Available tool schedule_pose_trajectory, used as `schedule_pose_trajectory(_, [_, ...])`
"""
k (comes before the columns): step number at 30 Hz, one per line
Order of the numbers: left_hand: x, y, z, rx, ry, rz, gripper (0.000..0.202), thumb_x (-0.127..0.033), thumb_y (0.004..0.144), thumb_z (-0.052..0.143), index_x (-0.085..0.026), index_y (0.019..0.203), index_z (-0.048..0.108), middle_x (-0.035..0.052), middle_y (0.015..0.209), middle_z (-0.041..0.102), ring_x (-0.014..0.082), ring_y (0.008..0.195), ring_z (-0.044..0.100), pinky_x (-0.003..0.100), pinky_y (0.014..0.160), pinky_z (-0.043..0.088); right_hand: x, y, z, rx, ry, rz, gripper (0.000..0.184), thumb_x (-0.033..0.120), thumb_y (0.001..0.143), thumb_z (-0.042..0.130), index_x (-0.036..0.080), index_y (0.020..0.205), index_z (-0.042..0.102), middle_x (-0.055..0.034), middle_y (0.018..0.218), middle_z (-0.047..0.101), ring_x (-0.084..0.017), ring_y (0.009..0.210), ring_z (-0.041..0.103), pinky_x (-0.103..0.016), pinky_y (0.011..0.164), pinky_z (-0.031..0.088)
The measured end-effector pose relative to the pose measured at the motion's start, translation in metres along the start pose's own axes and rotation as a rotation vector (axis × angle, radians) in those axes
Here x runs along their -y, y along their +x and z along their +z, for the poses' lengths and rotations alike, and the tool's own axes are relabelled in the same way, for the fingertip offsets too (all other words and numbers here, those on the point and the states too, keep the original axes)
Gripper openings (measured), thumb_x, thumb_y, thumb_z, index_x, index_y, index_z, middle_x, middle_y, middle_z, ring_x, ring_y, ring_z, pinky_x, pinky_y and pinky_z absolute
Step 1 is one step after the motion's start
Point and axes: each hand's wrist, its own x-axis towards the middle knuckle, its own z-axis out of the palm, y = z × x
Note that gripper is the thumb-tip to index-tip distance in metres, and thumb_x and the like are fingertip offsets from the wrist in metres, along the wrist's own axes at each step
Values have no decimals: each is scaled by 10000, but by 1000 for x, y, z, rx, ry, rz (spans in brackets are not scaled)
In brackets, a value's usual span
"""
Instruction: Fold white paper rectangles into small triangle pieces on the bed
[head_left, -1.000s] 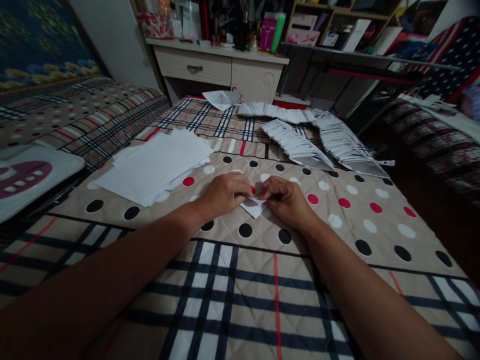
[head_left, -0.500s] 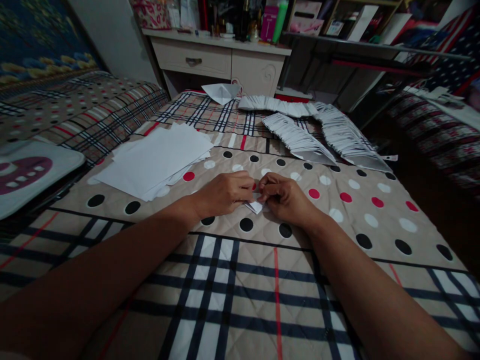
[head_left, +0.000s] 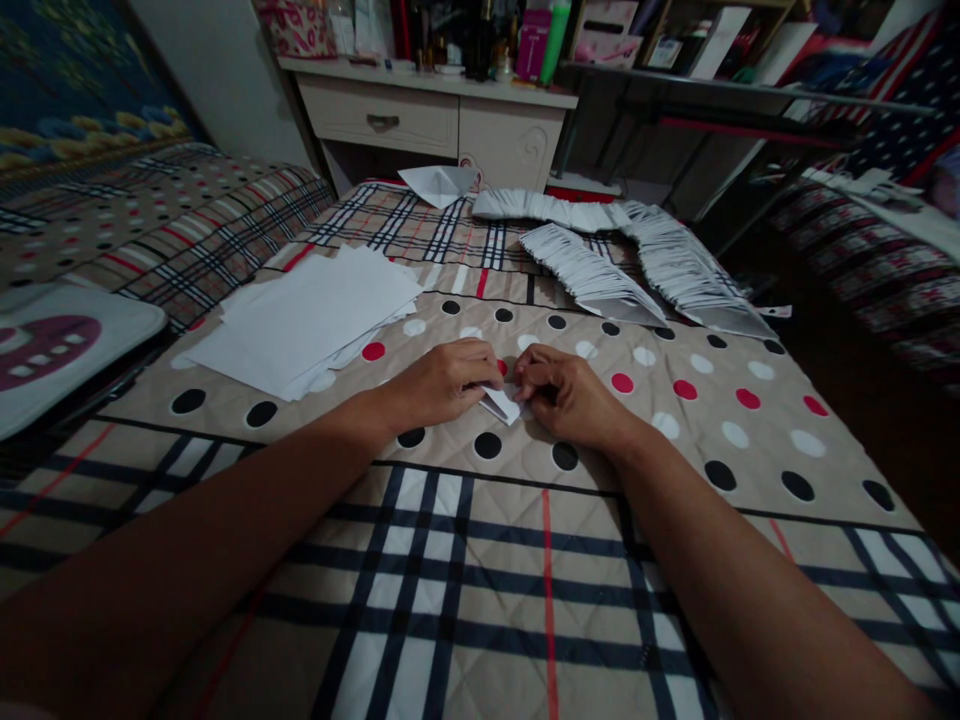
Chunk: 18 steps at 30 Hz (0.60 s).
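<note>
A small folded piece of white paper (head_left: 501, 404) is held between my two hands, low over the dotted part of the bed cover. On its left side, my left hand (head_left: 448, 382) pinches it with the fingers curled. My right hand (head_left: 564, 392) grips its right end between thumb and fingertips. The fingers cover much of the paper, so its full shape is hidden. To the left lies a loose stack of white sheets (head_left: 307, 320).
Rows of tightly packed folded papers (head_left: 589, 270) lie at the far right of the bed, with a longer row (head_left: 682, 265) behind them. A single folded paper (head_left: 439, 185) sits near the white dresser (head_left: 375, 110). At the left is a white board with a purple print (head_left: 75, 345).
More of the folded paper shows between my hands, and its left part is lifted slightly. Both hands stay in nearly the same place; the whole view has shifted a little.
</note>
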Motion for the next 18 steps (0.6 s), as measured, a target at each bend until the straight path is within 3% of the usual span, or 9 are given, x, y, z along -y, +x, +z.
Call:
schedule_pose_trajectory(11, [6,-2,-2,-24,-34,54,211,-52,810,562,-149,936,700,74,932,672,151,865,632,271,775,504,3,0,-1,-27,-65,39,431,-68,550,436,154,864,631,-38,864,603,-172,820,570,-273,727,442])
schedule_pose_trajectory(18, [5,-1,-1,-7,46,152,203,-47,822,532,-168,803,694,48,792,629,145,777,592,274,717,486,-3,-2,3,-52,5,17,342,-59,581,448,154,731,670,-50,852,612,-169,795,577,-275,701,451])
